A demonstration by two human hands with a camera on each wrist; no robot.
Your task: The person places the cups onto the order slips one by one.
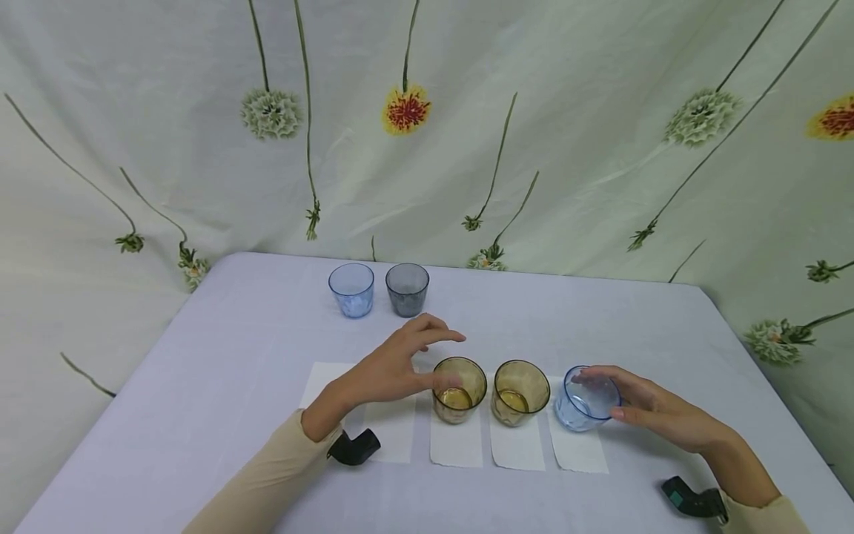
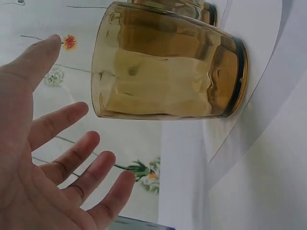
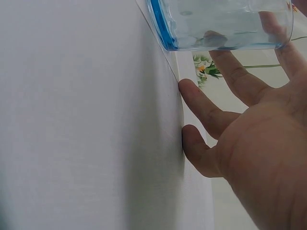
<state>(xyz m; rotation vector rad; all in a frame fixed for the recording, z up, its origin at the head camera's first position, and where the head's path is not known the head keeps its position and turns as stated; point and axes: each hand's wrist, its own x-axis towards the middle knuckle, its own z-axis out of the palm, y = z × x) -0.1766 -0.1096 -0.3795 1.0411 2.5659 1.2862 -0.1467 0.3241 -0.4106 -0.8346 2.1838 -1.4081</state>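
My left hand is spread beside the left amber glass. Its thumb overlaps the rim in the head view, while the left wrist view shows thumb and fingers apart from the amber wall. A second amber glass stands just to the right. My right hand holds a clear blue glass by its upper part, thumb at the near rim and fingers round the far side. In the right wrist view two fingers pass behind the blue glass; the other two stick out below it.
Several white paper strips lie in a row beneath the glasses and the left hand. Farther back stand another blue glass and a grey glass. A white cloth covers the table; a flower-patterned curtain hangs behind.
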